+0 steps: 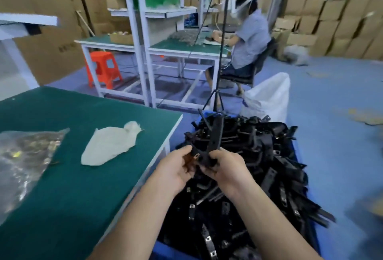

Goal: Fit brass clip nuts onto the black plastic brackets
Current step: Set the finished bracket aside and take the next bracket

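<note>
One black bracket | gripped by left hand and right hand | above bracket pile

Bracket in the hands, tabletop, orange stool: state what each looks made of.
Bracket: black plastic, judging by its dull moulded look, with a small pale metal clip near its lower end. Tabletop: matte green mat, probably rubber or vinyl, with no sheen. Stool: likely moulded plastic, glossy orange, one-piece shape.
</note>
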Action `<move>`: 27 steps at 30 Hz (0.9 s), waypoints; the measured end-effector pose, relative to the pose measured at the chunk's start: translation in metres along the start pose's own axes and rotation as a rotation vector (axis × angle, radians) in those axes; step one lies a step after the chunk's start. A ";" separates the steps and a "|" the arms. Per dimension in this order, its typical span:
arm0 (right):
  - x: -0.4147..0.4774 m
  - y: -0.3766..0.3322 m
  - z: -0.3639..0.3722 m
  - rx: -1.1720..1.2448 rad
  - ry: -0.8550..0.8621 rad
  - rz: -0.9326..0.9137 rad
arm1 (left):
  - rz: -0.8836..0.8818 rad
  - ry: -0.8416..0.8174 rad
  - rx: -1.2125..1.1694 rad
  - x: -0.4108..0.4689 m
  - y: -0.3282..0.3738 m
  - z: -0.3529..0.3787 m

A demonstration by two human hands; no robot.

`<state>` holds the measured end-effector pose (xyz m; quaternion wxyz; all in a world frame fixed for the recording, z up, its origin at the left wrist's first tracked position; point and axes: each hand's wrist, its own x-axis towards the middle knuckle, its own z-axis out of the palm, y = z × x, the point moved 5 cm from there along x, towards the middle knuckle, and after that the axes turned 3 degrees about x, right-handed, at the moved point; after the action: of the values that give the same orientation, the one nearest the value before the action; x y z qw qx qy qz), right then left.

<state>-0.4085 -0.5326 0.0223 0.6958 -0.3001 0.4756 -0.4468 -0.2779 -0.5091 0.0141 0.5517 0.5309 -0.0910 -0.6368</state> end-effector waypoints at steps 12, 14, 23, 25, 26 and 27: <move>0.077 -0.093 -0.033 -0.069 0.190 0.016 | -0.007 -0.108 0.111 0.047 0.004 0.079; 0.069 -0.064 -0.012 -0.247 0.123 0.106 | -0.001 -0.047 0.157 0.048 0.007 0.073; 0.041 -0.013 0.082 -0.099 -0.025 0.012 | 0.296 0.201 0.281 0.030 0.054 0.014; 0.028 -0.016 0.107 -0.142 -0.099 -0.042 | 0.434 0.272 0.412 0.012 0.078 0.000; 0.021 -0.017 0.121 -0.164 -0.142 -0.070 | 0.514 0.314 0.500 0.002 0.090 -0.009; 0.014 -0.017 0.137 -0.186 -0.179 -0.096 | 0.604 0.366 0.597 -0.009 0.103 -0.018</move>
<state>-0.2848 -0.5532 0.0817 0.6826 -0.4242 0.4359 -0.4050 -0.2027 -0.5317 0.0843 0.5425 0.7199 -0.3221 -0.2893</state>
